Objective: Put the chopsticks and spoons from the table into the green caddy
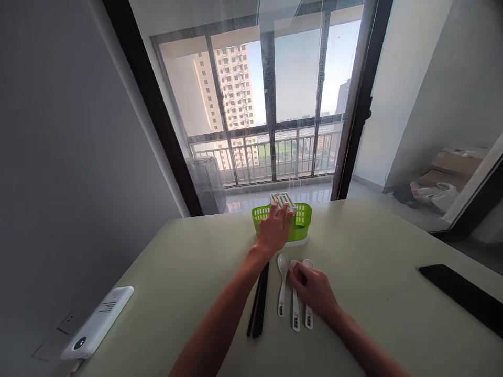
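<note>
My left hand [274, 229] reaches over the front of a green basket [303, 233]. Its fingers are spread and rest on a white slotted insert [283, 199] at the basket's top. Three white spoons lie side by side on the table: a left spoon [282, 277], a middle spoon [295, 311] and a right spoon [309, 317]. Over the upper part of the middle spoon, my right hand [312, 287] is closed, its fingertips at the bowl. That hand partly covers the right spoon too. Black chopsticks [260, 306] lie beneath and beside my left forearm.
On the pale table [188, 272] a white device [102, 319] lies at the left edge. A long black object [459, 293] lies at the right. Beyond the table's far edge is a glass door with a dark frame [356, 131]. Cardboard boxes [456, 167] stand behind, to the right.
</note>
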`<control>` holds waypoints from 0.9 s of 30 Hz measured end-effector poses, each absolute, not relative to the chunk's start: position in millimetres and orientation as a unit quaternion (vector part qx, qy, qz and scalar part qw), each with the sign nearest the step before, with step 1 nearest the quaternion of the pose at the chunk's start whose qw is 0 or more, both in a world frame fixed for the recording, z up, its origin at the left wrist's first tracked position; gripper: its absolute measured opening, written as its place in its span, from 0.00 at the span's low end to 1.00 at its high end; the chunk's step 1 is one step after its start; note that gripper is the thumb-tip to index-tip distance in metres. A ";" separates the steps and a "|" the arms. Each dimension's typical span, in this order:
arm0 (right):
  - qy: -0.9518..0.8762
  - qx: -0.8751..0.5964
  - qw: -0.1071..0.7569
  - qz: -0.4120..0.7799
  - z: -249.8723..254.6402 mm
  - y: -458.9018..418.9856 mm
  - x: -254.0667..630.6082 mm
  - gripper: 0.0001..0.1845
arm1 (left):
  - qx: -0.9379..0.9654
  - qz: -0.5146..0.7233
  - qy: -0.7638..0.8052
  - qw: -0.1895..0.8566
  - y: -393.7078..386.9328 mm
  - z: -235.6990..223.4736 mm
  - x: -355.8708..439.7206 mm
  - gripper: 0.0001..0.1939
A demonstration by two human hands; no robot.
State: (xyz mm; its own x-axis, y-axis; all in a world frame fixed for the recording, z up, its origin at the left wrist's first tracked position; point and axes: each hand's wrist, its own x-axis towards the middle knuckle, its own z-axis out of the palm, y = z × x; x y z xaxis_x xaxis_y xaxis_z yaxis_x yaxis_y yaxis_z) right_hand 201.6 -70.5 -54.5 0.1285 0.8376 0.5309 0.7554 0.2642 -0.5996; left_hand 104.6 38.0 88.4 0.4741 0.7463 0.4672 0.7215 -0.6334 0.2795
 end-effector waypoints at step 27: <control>-0.660 -0.604 0.444 0.051 -50.3 -72.8 202.2 0.19 | 0.798 -0.027 0.602 0.023 -21.7 30.4 -53.1 0.15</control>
